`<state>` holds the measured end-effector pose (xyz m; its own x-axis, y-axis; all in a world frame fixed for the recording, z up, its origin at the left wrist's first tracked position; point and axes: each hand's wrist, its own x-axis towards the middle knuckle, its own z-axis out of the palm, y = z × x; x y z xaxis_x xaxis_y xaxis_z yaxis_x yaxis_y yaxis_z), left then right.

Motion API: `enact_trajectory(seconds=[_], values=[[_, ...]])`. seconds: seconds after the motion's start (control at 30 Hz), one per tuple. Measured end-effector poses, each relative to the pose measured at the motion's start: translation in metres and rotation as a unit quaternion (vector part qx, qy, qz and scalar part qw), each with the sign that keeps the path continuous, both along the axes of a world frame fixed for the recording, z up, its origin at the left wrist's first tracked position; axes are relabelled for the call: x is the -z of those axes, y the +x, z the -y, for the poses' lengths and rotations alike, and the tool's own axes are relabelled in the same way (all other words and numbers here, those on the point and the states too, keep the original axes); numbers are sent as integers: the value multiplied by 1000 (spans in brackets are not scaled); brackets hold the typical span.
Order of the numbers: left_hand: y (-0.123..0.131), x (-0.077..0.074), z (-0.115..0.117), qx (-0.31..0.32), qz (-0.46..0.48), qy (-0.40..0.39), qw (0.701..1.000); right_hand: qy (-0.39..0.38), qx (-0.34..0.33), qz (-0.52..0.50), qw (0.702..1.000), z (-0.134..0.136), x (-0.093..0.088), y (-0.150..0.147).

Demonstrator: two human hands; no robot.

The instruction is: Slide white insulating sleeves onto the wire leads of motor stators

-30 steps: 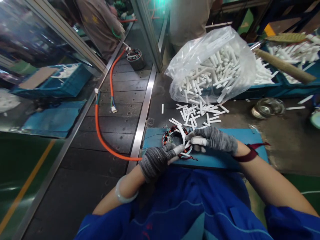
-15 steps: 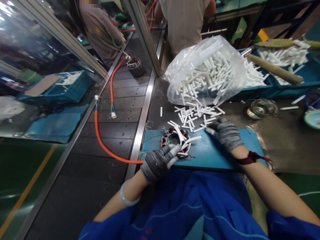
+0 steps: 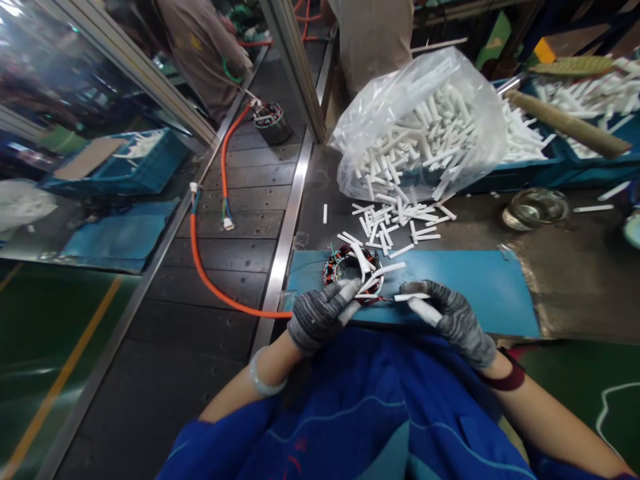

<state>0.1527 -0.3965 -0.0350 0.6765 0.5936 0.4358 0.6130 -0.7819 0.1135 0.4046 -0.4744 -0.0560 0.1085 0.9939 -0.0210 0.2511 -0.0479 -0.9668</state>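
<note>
A round motor stator (image 3: 350, 267) with red and dark windings lies on a blue mat (image 3: 470, 287), with several white strips sticking out of it. My left hand (image 3: 320, 317), in a grey glove, grips the stator's near edge. My right hand (image 3: 450, 317), also gloved, pinches a white strip (image 3: 411, 297) just right of the stator, its tip pointing toward the ring. Loose white strips (image 3: 395, 223) lie scattered beyond the mat, spilling from a clear plastic bag (image 3: 425, 127) full of them.
A conveyor of dark slats (image 3: 235, 220) runs on the left with an orange cable (image 3: 200, 260) and another stator (image 3: 270, 120) on it. Blue bins (image 3: 575, 160) of white strips stand at the right, a glass dish (image 3: 535, 208) near them. Other people stand at the far end.
My right hand reached out to the loose pile of strips, then came back to the stator's right side holding one white strip. My left hand stayed on the stator.
</note>
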Motion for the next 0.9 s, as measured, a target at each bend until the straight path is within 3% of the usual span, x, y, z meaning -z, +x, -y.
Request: enact_trajectory(seconds=[0.13,0.27,0.37,0.43,0.5,0.57,0.63,0.7,0.77,0.83,0.9], values=[[1,1,1,-3,7,-2,1000,66,-30,21,997,-3,1,-5],[4,7,3,10,34,15,999,177,-70,178,965,-10,-3,-13],[6,11,3,25,70,44,996,190,-80,239,949,-17,-3,-17],[6,12,3,30,87,48,995,137,-115,177,968,-20,-3,-17],[6,12,3,35,94,45,994,29,-168,52,984,-23,-7,-17],[6,12,3,36,95,46,994,-91,-207,-73,971,-23,-12,-17],[5,12,4,28,91,45,994,-153,-212,-128,957,-21,-15,-18],[5,12,5,19,87,40,995,-114,-188,-66,973,-18,-14,-19],[5,12,5,17,88,36,995,-7,-140,85,987,-16,-10,-18],[4,13,5,19,92,34,995,83,-101,213,968,-17,-7,-17],[4,13,4,22,98,30,995,64,-116,195,972,-20,-8,-14]])
